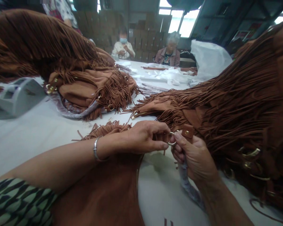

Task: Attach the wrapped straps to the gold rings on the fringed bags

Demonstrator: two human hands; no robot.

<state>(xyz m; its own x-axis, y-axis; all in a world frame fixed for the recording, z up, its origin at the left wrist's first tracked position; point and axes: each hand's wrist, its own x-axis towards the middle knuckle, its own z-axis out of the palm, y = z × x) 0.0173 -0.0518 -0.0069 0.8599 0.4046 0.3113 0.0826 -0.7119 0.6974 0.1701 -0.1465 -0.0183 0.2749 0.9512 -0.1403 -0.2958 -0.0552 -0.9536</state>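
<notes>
A brown suede fringed bag (pixel 103 194) lies in front of me on the white table (pixel 33 131). My left hand (pixel 143 138) pinches a small metal ring (pixel 171 138) at the bag's tab, a silver bangle on its wrist. My right hand (pixel 193 153) is closed on the same ring from the right, thumb against a brown leather tab (pixel 188 131) with a rivet. A plastic-wrapped strap (pixel 188 185) runs down through my right palm.
Piles of brown fringed bags rise at the left (pixel 61 62) and right (pixel 250 103). A grey device (pixel 16 97) sits at the left edge. White plastic sheets (pixel 207 59) lie farther back. Two people sit at the far end, before stacked cartons (pixel 146 37).
</notes>
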